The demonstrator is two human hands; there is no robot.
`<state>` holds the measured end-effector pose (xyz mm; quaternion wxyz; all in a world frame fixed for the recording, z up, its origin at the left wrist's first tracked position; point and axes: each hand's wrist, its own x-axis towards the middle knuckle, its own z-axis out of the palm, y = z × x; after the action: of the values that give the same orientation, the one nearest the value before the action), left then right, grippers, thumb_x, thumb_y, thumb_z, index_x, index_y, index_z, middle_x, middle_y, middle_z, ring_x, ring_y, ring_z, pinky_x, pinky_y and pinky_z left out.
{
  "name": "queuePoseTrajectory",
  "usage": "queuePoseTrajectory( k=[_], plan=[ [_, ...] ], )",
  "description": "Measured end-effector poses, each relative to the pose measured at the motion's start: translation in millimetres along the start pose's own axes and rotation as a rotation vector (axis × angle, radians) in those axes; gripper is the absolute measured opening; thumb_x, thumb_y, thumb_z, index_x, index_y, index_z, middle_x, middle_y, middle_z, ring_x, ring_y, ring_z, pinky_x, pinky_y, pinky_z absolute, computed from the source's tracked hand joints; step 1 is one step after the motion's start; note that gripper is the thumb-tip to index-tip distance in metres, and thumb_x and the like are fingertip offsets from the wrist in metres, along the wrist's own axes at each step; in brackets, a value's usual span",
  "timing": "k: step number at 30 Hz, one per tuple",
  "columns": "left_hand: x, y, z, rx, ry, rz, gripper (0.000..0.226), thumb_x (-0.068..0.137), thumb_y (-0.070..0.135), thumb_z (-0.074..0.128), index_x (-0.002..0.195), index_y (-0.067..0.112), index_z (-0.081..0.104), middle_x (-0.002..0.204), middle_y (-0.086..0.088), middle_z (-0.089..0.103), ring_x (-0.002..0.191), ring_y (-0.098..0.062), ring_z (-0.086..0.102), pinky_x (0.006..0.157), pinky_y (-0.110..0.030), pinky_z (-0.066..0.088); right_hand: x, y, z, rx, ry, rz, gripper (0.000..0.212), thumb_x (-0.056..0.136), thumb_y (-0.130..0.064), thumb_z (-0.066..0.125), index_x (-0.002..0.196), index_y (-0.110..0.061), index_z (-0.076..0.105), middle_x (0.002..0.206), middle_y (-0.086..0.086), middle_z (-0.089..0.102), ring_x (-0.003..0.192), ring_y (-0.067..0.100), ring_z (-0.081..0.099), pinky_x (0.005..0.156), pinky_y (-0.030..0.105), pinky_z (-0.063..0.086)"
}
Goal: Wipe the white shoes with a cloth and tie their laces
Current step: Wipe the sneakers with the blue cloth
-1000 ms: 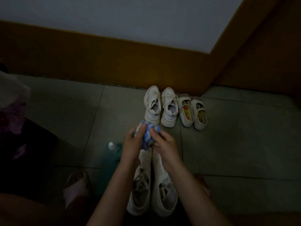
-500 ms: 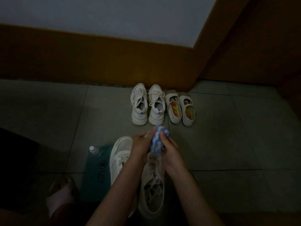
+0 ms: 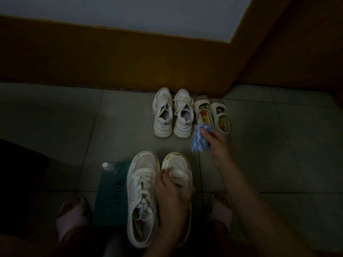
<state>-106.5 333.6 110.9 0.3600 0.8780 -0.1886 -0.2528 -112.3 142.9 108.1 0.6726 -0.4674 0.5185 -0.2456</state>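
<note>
gripping a white shoe, the left hand curls over it; right hand pinches the cloth.

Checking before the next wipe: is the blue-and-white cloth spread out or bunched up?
Bunched up: the cloth is a compact wad pinched in the right hand, while the left hand grips a near shoe.

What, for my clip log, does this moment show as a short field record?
Left hand: grips the right-side white mesh-toe sneaker
Right hand: holds the blue-and-white wavy-striped cloth, clear of both near sneakers
Left-side white sneaker: beside it, untouched
By wall: white lace-up pair; cream strap pair
Teal box: left of near sneakers
</note>
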Motion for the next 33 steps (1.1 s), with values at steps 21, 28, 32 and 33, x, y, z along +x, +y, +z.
queuePoseTrajectory(
  k=[21, 28, 32, 33],
  plan=[
    [-4.7, -2.3, 22.3, 0.050, 0.027, -0.171, 0.078, 0.083, 0.030, 0.066, 0.145, 0.010, 0.023, 0.148, -0.012, 0.027, 0.138, -0.027, 0.023, 0.105, -0.039, 0.029, 8.4, 37.6, 45.4, -0.727, -0.554, -0.247, 0.013, 0.083, -0.010, 0.068, 0.089, 0.001, 0.071, 0.062, -0.006, 0.054, 0.053, -0.005, 0.046, 0.054, 0.009, 0.033],
    [-0.2, -2.9, 24.1, 0.044, 0.029, -0.207, 0.073, 0.084, 0.029, 0.065, 0.144, 0.011, 0.026, 0.147, -0.011, 0.030, 0.137, -0.026, 0.025, 0.109, -0.035, 0.023, -3.7, 48.7, 36.4, -0.624, -0.378, -0.218, 0.025, 0.084, -0.010, 0.067, 0.106, 0.000, 0.067, 0.092, 0.006, 0.065, 0.076, 0.000, 0.056, 0.064, 0.003, 0.041],
    [0.2, -1.7, 25.0, 0.063, 0.015, -0.216, 0.072, 0.086, 0.027, 0.063, 0.144, 0.013, 0.023, 0.148, -0.010, 0.028, 0.138, -0.025, 0.024, 0.108, -0.035, 0.024, -7.8, 50.8, 28.2, -0.612, -0.313, -0.235, 0.022, 0.085, -0.010, 0.066, 0.104, 0.003, 0.067, 0.082, 0.002, 0.061, 0.069, -0.002, 0.053, 0.062, 0.009, 0.039],
    [0.3, -1.6, 25.5, 0.072, 0.018, -0.213, 0.072, 0.086, 0.027, 0.063, 0.144, 0.013, 0.024, 0.148, -0.010, 0.029, 0.137, -0.025, 0.025, 0.109, -0.034, 0.024, -8.5, 51.4, 24.6, -0.612, -0.296, -0.237, 0.022, 0.085, -0.011, 0.066, 0.102, 0.003, 0.068, 0.083, 0.005, 0.061, 0.073, 0.005, 0.054, 0.064, 0.015, 0.040]
  ],
)
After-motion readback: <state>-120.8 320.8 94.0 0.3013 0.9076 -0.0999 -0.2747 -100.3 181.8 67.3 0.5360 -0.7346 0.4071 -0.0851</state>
